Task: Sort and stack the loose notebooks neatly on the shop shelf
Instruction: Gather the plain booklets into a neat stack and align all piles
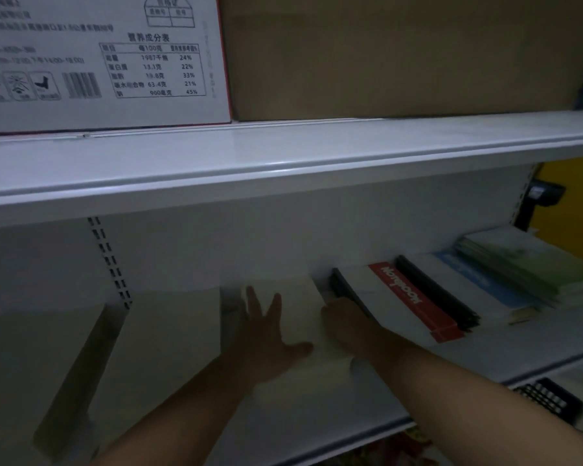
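Both hands are in on the middle shelf [485, 348].

- left hand [270, 331]: flat, fingers spread, palm down on the pale notebook [302, 311] mid-shelf. It presses the book and doesn't grasp it.
- right hand [347, 324]: at the near-left edge of the red-band notebook [371, 290], touching it. Too dim and blurred to see whether the fingers curl under the edge, so I can't tell the grip.

Key relation: the red-band notebook lies flat, just right of the pale one. Its long axis is skewed, running from the shelf's back wall on the left toward the front edge on the right. It's not square to the front edge, and the right hand is the nearer one. My read is that the next move is to rotate it parallel and bring it onto or against the pale book while the left hand pins that.

Further right along the shelf:
- black coil spine [435, 290]; unclear whether that's a separate book
- blue-white notebook [478, 280]
- green stack [525, 260] at the right end, also askew

Readable text:
- Red band: "Notebook", white letters, running along the band.
- white carton [98, 62] on the upper shelf [283, 153]: "营养成分表", "每100克", 1987千焦 24%, 13.1克 22%, 19.8克 33%, 63.4克 21%, 900毫克 45%. It also has a barcode and handling icons.
- brown carton [401, 55] beside it: no print visible.
- Blue cover: text is too smeared to read.
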The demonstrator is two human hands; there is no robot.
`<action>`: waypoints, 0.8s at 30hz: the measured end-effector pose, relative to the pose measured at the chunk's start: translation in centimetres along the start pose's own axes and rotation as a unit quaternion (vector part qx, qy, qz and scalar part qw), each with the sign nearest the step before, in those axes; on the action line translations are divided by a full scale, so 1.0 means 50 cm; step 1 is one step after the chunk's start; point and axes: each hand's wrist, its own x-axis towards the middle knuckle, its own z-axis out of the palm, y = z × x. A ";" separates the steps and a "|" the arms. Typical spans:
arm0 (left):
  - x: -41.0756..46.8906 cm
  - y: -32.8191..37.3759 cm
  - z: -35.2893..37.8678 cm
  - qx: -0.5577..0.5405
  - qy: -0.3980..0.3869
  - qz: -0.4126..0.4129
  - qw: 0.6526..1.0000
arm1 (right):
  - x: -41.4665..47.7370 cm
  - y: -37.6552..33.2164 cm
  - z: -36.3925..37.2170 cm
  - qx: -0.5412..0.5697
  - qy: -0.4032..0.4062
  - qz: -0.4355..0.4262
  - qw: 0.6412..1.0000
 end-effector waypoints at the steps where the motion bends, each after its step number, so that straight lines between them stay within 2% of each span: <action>1: 0.003 0.009 -0.010 -0.044 0.031 0.021 0.998 | 0.005 0.003 -0.007 0.047 0.029 -0.010 0.998; 4: -0.001 0.059 -0.032 -0.227 0.050 0.096 0.968 | -0.041 0.001 -0.048 0.068 0.053 -0.087 0.992; 6: -0.005 0.100 -0.023 -0.357 0.007 0.110 0.928 | -0.063 0.026 -0.075 0.054 0.052 -0.108 0.991; 8: -0.015 0.147 0.004 -0.453 -0.053 0.093 0.885 | -0.068 0.079 -0.098 -0.011 0.083 -0.097 0.992; 11: 0.007 0.218 0.068 -0.499 -0.103 0.050 0.859 | -0.053 0.178 -0.123 -0.078 0.089 -0.046 0.992; 14: 0.037 0.281 0.108 -0.580 -0.058 -0.021 0.812 | -0.025 0.252 -0.142 -0.105 0.101 -0.053 0.988; 15: 0.055 0.295 0.123 -0.581 -0.036 -0.044 0.812 | -0.017 0.269 -0.147 -0.107 0.105 -0.068 0.986; 18: 0.107 0.315 0.153 -0.522 0.002 -0.128 0.843 | 0.001 0.310 -0.143 -0.112 0.116 -0.133 0.978; 19: 0.129 0.317 0.166 -0.522 0.007 -0.153 0.839 | 0.004 0.322 -0.136 -0.102 0.120 -0.147 0.976; 22: 0.146 0.346 0.153 -0.581 0.024 -0.196 0.789 | 0.022 0.342 -0.112 -0.090 0.137 -0.155 0.974; 24: 0.159 0.356 0.131 -0.597 0.034 -0.222 0.770 | 0.034 0.349 -0.094 -0.091 0.168 -0.158 0.969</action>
